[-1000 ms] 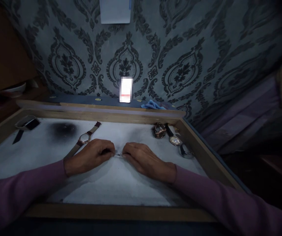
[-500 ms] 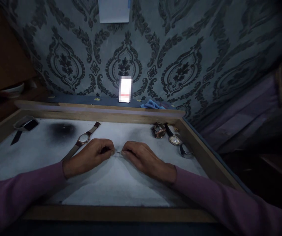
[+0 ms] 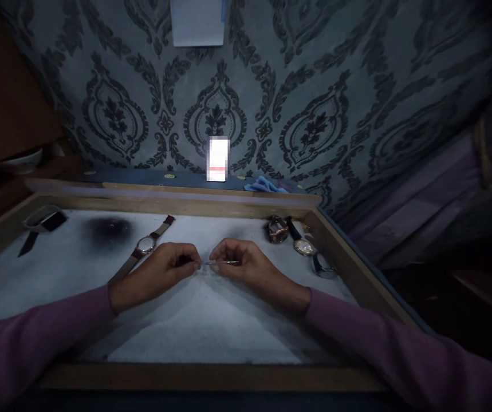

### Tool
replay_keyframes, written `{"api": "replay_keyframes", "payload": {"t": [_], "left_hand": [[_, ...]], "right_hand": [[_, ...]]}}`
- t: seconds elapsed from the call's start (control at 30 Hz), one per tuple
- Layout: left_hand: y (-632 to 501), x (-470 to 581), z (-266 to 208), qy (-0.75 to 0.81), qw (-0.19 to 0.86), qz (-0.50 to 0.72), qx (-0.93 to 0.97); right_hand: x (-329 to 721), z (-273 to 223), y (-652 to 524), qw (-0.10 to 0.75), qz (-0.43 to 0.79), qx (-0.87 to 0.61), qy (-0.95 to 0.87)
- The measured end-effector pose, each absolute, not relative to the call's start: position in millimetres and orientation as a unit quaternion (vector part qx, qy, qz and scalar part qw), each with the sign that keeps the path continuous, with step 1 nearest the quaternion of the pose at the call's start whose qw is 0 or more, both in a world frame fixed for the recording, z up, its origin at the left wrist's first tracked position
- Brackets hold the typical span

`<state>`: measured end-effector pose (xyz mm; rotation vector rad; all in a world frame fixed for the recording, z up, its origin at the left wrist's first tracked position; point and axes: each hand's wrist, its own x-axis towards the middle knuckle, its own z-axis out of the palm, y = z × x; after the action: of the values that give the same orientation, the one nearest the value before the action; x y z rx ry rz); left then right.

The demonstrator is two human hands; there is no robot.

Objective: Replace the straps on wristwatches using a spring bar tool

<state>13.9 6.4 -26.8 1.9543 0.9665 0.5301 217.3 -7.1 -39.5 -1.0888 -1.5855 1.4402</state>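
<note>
Fingertips of my left hand (image 3: 162, 269) are pinched together over the middle of the tray; what they hold is too small to make out. Facing it closely, my right hand (image 3: 256, 272) grips a thin, shiny rod-like tool (image 3: 229, 262) between thumb and fingers. The tool's tip points at the left fingertips, and its exact kind is unclear. Just beyond my left hand lies a wristwatch (image 3: 146, 245) with a round pale dial and a brown strap, partly hidden by that hand. Both hands are above the white bottom of a wooden-rimmed tray (image 3: 207, 376).
On the tray's right are a chunky dark watch (image 3: 277, 229), a gold-toned watch (image 3: 303, 246) and a dark-strapped one (image 3: 323, 266). A square-faced watch (image 3: 53, 221) lies at far left. Behind the rim are a lit, blurred screen (image 3: 217, 159) and a blue cloth (image 3: 265, 184).
My right hand has turned and its fingers have lifted a little, so more of the thin tool shows. My left hand stays almost in place. The view has shifted slightly.
</note>
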Motion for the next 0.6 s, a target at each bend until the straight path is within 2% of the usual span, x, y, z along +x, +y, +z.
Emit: {"api": "replay_keyframes", "payload": {"t": [0.23, 0.6], "left_hand": [[7.9, 15.4, -28.1, 0.4, 0.492, 0.226, 0.74], [1.4, 17.5, -16.9, 0.406, 0.424, 0.222, 0.778]], "right_hand": [[218.1, -47.0, -3.5, 0.391, 0.564, -0.431, -0.585], [219.0, -41.8, -6.3, 0.378, 0.454, -0.443, -0.675]]}}
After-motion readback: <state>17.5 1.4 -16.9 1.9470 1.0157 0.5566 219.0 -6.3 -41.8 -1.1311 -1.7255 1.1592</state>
